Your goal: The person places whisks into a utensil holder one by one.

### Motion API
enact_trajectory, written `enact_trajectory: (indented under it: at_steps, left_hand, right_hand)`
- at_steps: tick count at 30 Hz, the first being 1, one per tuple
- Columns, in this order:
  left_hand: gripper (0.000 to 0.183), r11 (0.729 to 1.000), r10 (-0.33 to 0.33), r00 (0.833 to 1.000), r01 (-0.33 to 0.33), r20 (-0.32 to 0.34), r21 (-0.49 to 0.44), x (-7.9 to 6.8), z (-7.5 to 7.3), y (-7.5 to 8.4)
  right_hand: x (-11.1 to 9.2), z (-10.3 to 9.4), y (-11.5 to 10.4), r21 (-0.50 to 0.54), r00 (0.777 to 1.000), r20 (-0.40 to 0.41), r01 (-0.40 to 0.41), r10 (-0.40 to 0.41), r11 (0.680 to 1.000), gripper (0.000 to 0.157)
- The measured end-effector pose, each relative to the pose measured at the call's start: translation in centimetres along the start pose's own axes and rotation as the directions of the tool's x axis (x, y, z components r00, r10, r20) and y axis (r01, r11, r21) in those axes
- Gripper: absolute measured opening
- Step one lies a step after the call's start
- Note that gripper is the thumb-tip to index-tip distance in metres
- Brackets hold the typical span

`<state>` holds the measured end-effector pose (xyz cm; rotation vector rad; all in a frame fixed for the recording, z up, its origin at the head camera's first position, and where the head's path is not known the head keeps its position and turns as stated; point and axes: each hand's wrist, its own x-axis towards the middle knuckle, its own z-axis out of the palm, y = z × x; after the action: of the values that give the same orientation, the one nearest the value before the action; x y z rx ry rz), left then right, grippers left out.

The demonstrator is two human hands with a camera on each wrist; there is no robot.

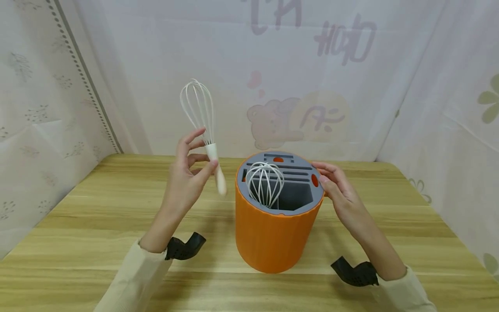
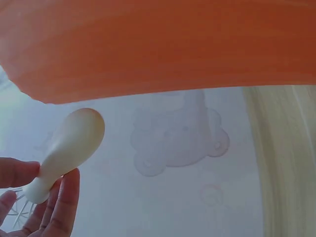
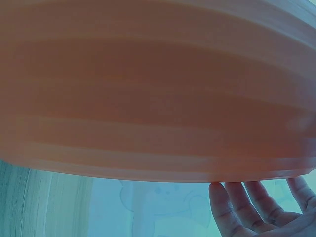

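Note:
My left hand (image 1: 187,173) holds a whisk (image 1: 212,151) by its pale handle, thumb on one side and fingers on the other. The whisk's white wire loops point up and the handle end tilts down, left of an orange utensil holder (image 1: 274,238). In the left wrist view the rounded handle (image 2: 79,138) shows between thumb and fingers. A second whisk (image 1: 266,184) stands in the holder's large compartment with its wires up, its handle hidden inside. My right hand (image 1: 343,195) touches the holder's right rim; in the right wrist view its fingertips (image 3: 217,190) meet the orange wall.
The holder's grey slotted top (image 1: 296,167) has narrow slits and a large opening. It stands upright on a wooden table (image 1: 97,208). Printed cloth curtains (image 1: 156,65) hang behind and at both sides. Black curved pieces (image 1: 185,247) are worn at both wrists.

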<state>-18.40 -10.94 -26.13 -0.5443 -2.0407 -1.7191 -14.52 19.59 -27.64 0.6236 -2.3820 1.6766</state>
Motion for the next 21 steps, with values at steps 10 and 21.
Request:
enact_trajectory:
  at_steps: [10, 21]
  left_hand:
    - [0.06, 0.97, 0.145, 0.977, -0.171, -0.154, -0.171, -1.2, 0.2, 4.0]
    - [0.055, 0.88, 0.393, 0.898, -0.429, -0.197, -0.202, -2.6, 1.2, 7.2]
  right_hand:
    - [0.0, 0.0, -0.1, -0.011, 1.0, -0.001, -0.007, 0.007, 1.0, 0.039]
    - [0.1, 0.0, -0.1, 0.015, 1.0, -0.01, 0.005, -0.005, 1.0, 0.039]
